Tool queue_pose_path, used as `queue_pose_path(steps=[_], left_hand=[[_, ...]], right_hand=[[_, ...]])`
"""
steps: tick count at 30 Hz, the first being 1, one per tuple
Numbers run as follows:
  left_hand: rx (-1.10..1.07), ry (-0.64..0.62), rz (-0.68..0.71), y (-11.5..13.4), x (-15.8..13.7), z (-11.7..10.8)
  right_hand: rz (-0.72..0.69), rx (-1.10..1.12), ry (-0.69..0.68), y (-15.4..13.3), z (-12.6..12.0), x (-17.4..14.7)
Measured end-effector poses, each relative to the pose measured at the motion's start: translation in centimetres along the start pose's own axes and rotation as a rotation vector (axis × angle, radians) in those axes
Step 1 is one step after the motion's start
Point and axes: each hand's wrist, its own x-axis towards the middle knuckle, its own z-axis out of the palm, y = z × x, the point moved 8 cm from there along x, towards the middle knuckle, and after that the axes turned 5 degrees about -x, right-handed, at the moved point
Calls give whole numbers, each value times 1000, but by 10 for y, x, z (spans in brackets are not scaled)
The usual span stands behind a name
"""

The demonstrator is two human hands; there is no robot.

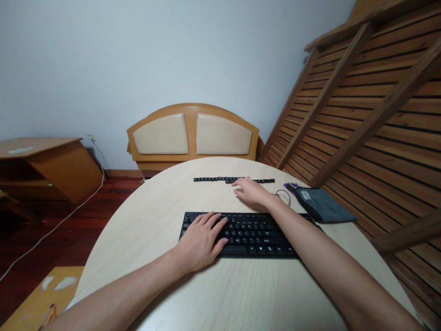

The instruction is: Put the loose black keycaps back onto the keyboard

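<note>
A black keyboard (241,249) lies on the round pale wooden table (144,230). My left hand (201,239) rests on its left part, palm down, fingers spread over the keys. Beyond the keyboard, loose black keycaps (206,179) form a long row on the tabletop, with a short second row beside its middle. My right hand (251,191) reaches over the keyboard to these keycaps. Its fingers point left, thumb apart from them, and nothing shows between them. The hand hides part of the row, and my right forearm covers part of the keyboard's right side.
A dark grey cloth pouch (325,205) with a purple edge lies at the table's right, near a thin black cable (284,193). Behind stands a padded wooden headboard (193,158). Slatted wood panels (351,124) lean at the right; a wooden desk (58,161) is at left.
</note>
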Motion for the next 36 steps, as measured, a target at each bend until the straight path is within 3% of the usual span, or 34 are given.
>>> queue_pose_path(steps=[6,13,19,25,27,31,36], left_hand=[[-10,26,4,0,-1,-1],[-9,13,-2,-1,0,0],[-7,2,-7,0,0,0],[-7,6,5,0,0,-1],[-11,5,10,0,0,-1],[-17,7,17,-1,-1,-3],[-27,-10,51,-5,-4,-3]], right_hand=[[6,-89,-4,-3,10,31],[7,-178,-14,-11,22,44],[-60,-198,8,-32,17,36],[-98,-159,8,-44,7,4],[-79,-79,30,-42,1,-11],[-50,317,55,-35,-14,-43],[-114,575,-49,-40,-19,-74]])
